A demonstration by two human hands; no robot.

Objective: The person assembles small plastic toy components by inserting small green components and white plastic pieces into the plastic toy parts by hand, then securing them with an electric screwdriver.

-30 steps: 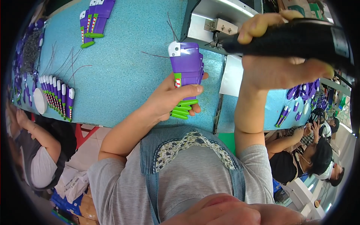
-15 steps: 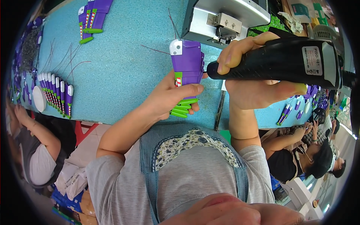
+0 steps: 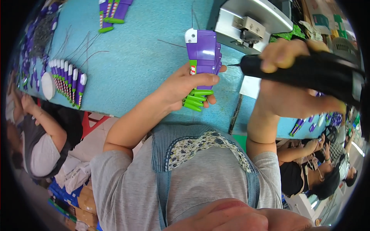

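Left grip: the left hand (image 3: 181,86) is clamped on a stack of purple toy wing parts (image 3: 203,61), with the thumb across the front and the fingers under the green tips.
Right grip: the right hand (image 3: 287,82) is closed tightly around a black electric screwdriver (image 3: 308,71), which lies almost level.
Tool tip: the thin bit points left and meets the right edge of the purple stack, just above the left thumb.
Place of the stack: it is held just above the near part of the turquoise bench (image 3: 135,65), upright, with a white round corner on top and green tips at the bottom.
Change from earlier: the screwdriver is now lower and more level than half a second ago, and its bit has come to the side of the stack; the left hand keeps the same hold.
Bench: a row of purple and white parts (image 3: 67,81) lies at the left beside a white disc (image 3: 48,85); some thin wires lie above them; more purple parts (image 3: 113,9) are at the far edge; a grey metal machine (image 3: 250,23) stands behind the tool.
Room: other people sit at the left and at the lower right; cardboard boxes are on the floor below.
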